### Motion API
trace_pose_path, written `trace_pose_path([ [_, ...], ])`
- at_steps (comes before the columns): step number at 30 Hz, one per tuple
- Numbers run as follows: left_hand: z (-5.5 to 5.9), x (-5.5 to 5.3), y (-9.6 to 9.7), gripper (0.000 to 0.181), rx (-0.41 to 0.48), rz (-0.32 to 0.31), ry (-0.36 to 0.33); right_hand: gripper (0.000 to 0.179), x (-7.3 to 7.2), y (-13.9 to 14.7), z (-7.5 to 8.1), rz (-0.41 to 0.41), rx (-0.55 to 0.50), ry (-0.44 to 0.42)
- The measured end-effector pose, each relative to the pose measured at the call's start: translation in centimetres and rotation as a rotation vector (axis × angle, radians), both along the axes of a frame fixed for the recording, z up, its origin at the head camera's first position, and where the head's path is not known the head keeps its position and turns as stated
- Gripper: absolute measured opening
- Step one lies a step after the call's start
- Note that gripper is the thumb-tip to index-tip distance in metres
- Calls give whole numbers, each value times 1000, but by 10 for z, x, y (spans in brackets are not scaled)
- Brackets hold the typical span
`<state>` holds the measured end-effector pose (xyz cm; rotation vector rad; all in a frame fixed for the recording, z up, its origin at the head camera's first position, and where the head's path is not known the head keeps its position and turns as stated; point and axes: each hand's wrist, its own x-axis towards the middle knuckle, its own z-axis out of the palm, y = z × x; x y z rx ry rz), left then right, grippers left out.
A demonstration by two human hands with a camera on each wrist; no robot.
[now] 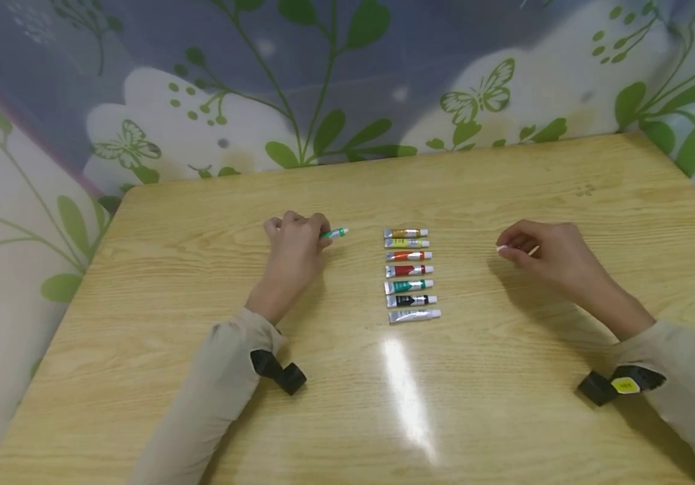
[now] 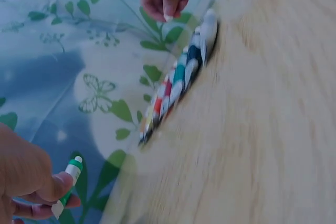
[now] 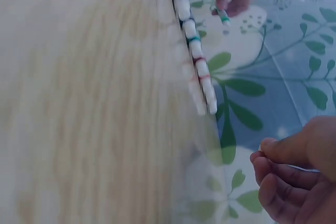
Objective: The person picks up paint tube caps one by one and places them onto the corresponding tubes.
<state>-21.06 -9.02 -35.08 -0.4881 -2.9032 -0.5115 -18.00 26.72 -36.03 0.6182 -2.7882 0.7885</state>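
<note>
My left hand (image 1: 298, 248) pinches a green paint tube (image 1: 334, 234) left of a row of tubes. In the left wrist view, this tube (image 2: 74, 168) shows a green shoulder and a narrow white nozzle with no cap on it. To the right of the row, my right hand (image 1: 544, 252) holds a small white cap (image 1: 501, 248) between thumb and forefinger; most of it is hidden by the fingertips. Between the hands lie several paint tubes, among them a yellow one (image 1: 405, 243), a red one (image 1: 407, 271), a green one (image 1: 407, 287) and a black one (image 1: 409, 301).
The tubes lie parallel on a wooden table (image 1: 335, 411), their white caps pointing right. A silvery-white tube (image 1: 413, 316) is nearest to me and an ochre one (image 1: 405, 233) farthest. Behind the table hangs a cloth (image 1: 372, 87) printed with leaves and butterflies.
</note>
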Motion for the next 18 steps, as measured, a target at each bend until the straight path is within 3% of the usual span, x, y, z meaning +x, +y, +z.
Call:
trace_pose_path([
  [9, 8, 21, 23, 5, 44, -186, 119, 8, 15, -21, 8, 45, -39, 29],
  [14, 8, 30, 31, 7, 51, -299, 222, 10, 21, -29, 11, 79, -80, 37],
  [18, 9, 38, 38, 9, 110, -382, 297, 12, 27, -37, 13, 113, -145, 42],
])
